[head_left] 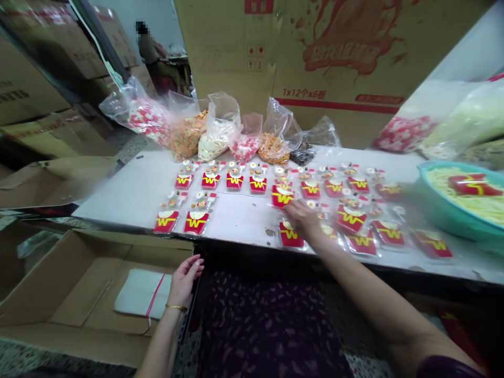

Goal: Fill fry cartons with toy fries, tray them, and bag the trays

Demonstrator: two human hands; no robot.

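My right hand (303, 218) reaches over the white table and pinches the lower edge of a clear packet (282, 197) with a red fries-box piece marked in yellow. This packet overlaps others in the back row. Below my right wrist lie more such packets (291, 234), some blurred. My left hand (187, 278), with a bracelet at the wrist, hovers by the table's front edge over the cardboard box, its fingers loosely curved and holding nothing visible. Two packets (196, 221) lie at the front left, beyond my left hand.
Clear bags of small coloured pieces (216, 136) line the table's back. A turquoise basin (441, 210) of pale strips stands at right, a red packet on top. The open carton (59, 283) at lower left holds a banded white stack (137, 294). A person (151, 52) is far behind.
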